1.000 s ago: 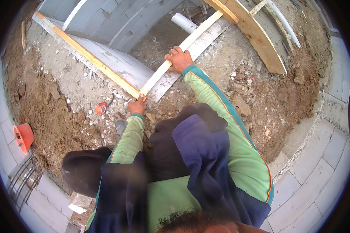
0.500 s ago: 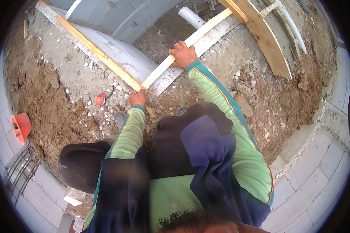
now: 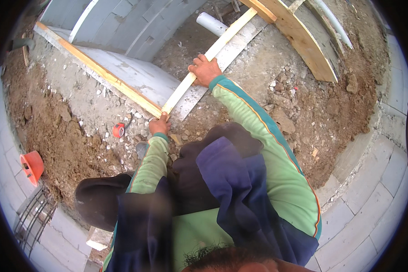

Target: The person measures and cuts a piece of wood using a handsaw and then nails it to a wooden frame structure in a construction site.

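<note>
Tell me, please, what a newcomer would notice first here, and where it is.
The eye would likely fall first on the pale wooden strip in the upper middle, with the right hand gripping it and the left hand at its near end. Next may come the orange container near the left edge, and the red-orange tape measure lying left of the left hand.

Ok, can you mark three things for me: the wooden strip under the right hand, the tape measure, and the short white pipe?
Wooden strip (image 3: 218, 48): head view, upper face near mid-length.
Tape measure (image 3: 118, 130): head view, middle of its case.
Short white pipe (image 3: 211, 24): head view, on its side wall.
</note>
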Demonstrator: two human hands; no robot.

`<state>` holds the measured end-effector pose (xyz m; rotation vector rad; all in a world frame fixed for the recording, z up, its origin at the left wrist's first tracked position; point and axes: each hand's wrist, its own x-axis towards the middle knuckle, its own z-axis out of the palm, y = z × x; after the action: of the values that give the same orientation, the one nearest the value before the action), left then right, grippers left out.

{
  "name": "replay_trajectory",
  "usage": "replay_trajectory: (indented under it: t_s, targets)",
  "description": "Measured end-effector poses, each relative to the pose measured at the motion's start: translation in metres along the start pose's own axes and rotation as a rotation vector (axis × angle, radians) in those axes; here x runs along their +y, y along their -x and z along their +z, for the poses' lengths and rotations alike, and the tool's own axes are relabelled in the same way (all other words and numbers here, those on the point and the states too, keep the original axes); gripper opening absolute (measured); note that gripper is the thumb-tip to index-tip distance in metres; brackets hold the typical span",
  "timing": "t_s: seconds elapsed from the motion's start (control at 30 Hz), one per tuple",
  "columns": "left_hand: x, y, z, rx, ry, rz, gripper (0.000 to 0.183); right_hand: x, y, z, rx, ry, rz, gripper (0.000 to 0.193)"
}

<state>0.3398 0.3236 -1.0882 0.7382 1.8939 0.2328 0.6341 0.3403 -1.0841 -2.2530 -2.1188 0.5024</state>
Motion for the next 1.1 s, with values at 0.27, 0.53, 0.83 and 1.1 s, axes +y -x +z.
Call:
replay_trajectory:
  t_s: [0.27, 0.53, 0.83, 1.1]
  targets:
    - [-0.003, -0.021, -0.016, -0.112, 0.050, 0.079, 0.059, -0.012, -0.003, -0.001, 0.012, -0.031, 0.004, 0.051]
    - [-0.014, -0.034, -0.033, -0.029, -0.127, 0.106, 0.052, -0.039, -0.008, -0.002, 0.008, 0.034, 0.007, 0.056]
    - [-0.009, -0.028, -0.021, -0.085, -0.093, 0.070, 0.047, -0.032, -0.004, -0.002, -0.039, 0.064, 0.052, 0.054]
    - [-0.012, -0.021, -0.009, -0.066, 0.181, 0.051, 0.039, -0.022, 0.006, -0.012, -0.036, 0.032, 0.042, 0.055]
